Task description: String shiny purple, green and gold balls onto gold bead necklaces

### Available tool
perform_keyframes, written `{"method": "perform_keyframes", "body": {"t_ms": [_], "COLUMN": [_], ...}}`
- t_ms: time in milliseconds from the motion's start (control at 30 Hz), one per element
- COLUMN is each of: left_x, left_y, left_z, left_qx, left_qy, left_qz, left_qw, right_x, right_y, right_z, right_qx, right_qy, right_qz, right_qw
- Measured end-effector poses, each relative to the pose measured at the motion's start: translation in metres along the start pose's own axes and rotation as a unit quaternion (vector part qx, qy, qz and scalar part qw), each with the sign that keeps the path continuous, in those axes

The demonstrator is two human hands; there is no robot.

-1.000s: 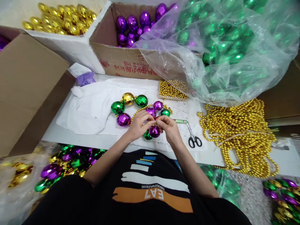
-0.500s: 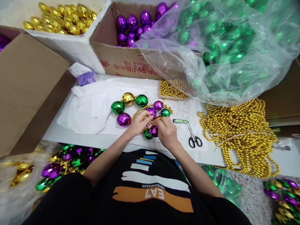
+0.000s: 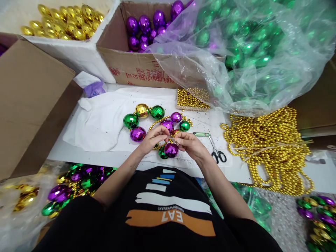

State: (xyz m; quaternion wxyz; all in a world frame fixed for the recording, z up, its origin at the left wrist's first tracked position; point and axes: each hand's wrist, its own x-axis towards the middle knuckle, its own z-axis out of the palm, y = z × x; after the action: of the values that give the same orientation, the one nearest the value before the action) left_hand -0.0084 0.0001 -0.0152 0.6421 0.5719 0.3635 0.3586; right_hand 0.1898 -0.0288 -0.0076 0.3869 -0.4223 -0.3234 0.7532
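Many gold beads (image 3: pixel 193 97) in tray (image 3: pixel 193 108)

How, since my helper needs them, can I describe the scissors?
Find the big heap of gold bead strands at right. Between it and the right hand lie the scissors. Black loop handles set them apart from the slim green item at their tips.

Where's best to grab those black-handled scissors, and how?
Probably by the black finger loops, from the person's near side: the scissors lie flat, loops toward the person, blades pointing away. The right hand is nearer.
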Motion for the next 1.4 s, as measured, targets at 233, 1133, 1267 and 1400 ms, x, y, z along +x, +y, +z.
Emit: {"method": "perform_keyframes", "body": {"t_ms": [233,1133,1267,1400], "left_x": [-0.003,0.004,0.001,-0.001], "left_y": [0.000,0.013,0.018,0.022], "left_z": [0.005,0.012,0.012,0.011], "left_qx": [0.179,-0.094,-0.084,-0.013], "left_qy": [0.024,0.007,0.008,-0.011], "left_qz": [0.106,-0.128,-0.130,-0.124], "left_qw": [0.978,0.987,0.988,0.992], "right_x": [0.002,-0.002,-0.003,-0.003], "right_y": [0.005,0.010,0.007,0.007], "right_z": [0.010,0.020,0.021,0.022], "right_qx": [0.052,-0.572,-0.541,-0.545], "right_qy": [0.046,0.120,0.113,0.120], "right_qz": [0.005,-0.354,-0.342,-0.323], "right_qw": [0.998,0.730,0.760,0.765]}}
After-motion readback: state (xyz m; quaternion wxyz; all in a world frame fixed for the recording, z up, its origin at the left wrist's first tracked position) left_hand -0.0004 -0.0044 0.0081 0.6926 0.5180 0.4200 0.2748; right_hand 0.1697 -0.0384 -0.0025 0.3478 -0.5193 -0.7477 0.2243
